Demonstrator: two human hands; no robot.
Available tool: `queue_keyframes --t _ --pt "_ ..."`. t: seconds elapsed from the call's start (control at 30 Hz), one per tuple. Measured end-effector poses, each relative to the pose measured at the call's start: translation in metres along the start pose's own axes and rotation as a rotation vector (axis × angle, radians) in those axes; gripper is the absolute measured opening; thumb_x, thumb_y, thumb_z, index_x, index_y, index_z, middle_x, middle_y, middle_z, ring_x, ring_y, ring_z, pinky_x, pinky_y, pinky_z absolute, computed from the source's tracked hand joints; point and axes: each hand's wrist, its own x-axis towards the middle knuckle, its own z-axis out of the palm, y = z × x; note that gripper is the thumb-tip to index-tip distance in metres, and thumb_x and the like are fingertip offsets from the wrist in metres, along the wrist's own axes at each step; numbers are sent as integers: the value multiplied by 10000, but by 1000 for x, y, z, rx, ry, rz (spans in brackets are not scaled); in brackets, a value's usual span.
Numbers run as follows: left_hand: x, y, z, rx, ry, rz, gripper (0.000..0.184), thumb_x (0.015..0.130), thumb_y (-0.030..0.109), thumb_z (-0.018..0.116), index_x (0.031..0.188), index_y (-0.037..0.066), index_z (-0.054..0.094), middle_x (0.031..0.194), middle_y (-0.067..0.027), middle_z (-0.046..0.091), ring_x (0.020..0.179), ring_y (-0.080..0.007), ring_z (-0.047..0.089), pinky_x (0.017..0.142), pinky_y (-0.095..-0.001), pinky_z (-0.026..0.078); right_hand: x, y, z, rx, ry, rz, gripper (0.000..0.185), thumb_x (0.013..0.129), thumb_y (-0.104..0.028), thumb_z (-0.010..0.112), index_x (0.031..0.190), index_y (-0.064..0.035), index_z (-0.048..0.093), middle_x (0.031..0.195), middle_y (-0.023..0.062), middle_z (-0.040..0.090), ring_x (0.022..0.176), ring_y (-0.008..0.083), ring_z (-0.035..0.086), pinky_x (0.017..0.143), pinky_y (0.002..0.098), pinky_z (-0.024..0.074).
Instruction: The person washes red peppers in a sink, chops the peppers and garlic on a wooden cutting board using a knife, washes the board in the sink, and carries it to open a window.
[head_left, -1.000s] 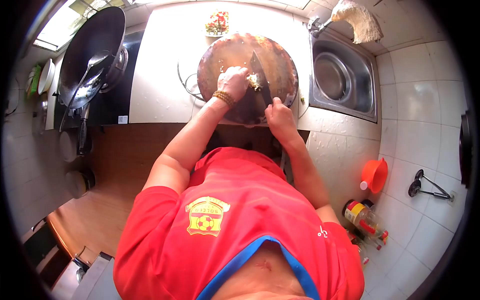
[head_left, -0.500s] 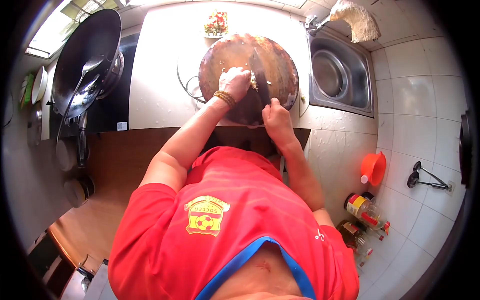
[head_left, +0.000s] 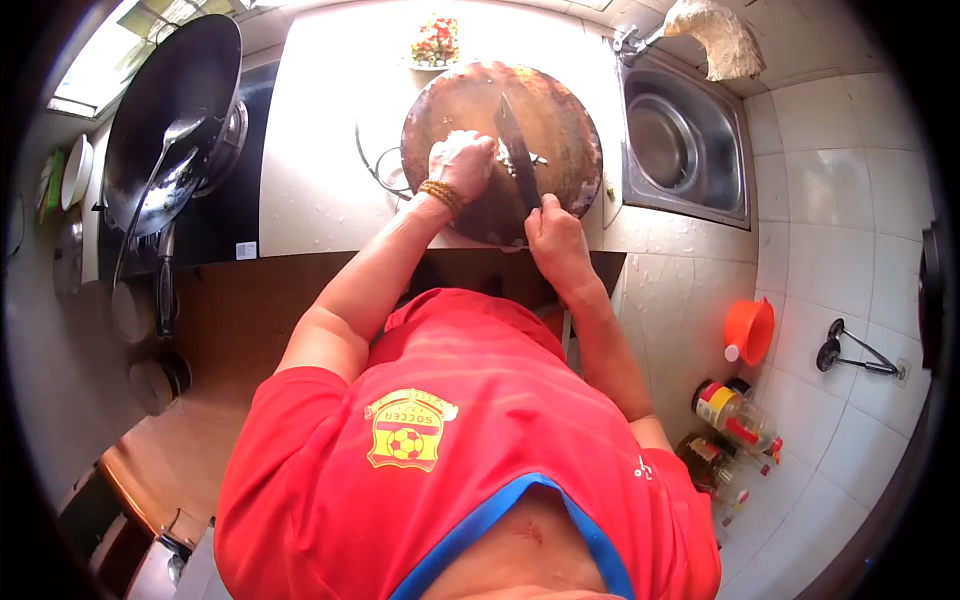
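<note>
On the round wooden chopping board (head_left: 570, 130) lie small pale chopped pieces (head_left: 506, 153), partly under the knife. My right hand (head_left: 557, 240) is closed around the handle of a dark-bladed knife (head_left: 518, 155), whose blade points away from me across the board. Just left of the blade, my left hand (head_left: 462, 163) rests on the board with its fingers curled down beside the pieces; whatever is under the fingers is hidden. A plate of red and green chopped food (head_left: 436, 42) stands behind the board.
A wok (head_left: 175, 110) with a ladle (head_left: 168, 145) in it stands on the stove at left. The metal sink (head_left: 735, 180) is at right. An orange container (head_left: 748, 330) and several bottles (head_left: 735, 416) are at lower right. A thin cable lies left of the board.
The knife blade has shifted slightly to the left over the chopped pieces, with pale bits now on both sides. My left hand has moved a little left. Both hands stay closed.
</note>
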Motion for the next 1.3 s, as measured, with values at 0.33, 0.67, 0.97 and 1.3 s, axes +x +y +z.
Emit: queue_keyframes --t 0.33,0.67,0.97,1.3 --pt "-5 6 -5 31 38 -45 100 795 201 604 788 103 626 844 -77 598 872 -278 583 733 -415 478 -3 12 7 -9 -45 -20 208 902 -178 445 872 27 466 721 287 601 728 454 610 658 526 487" --pt "-9 16 0 51 27 -103 118 804 217 599 863 123 640 899 -71 617 914 -265 589 777 -398 486 -2 31 -1 68 -81 -43 240 894 -189 466 920 49 483 739 292 608 742 466 603 671 529 487" --pt "-31 57 4 41 147 154 456 781 121 550 1236 154 559 1321 -68 470 1119 -287 505 845 -425 440 -2 37 -42 873 -299 328 150 943 -195 457 936 -45 458 617 6 458 448 67 457 382 243 413" --pt "-37 53 22 336 88 6 570 773 115 504 1341 117 461 1516 -72 257 1383 -257 240 957 -510 301 -7 59 -57 1139 -388 406 150 937 -161 455 987 -24 418 645 11 458 451 77 443 390 259 421"
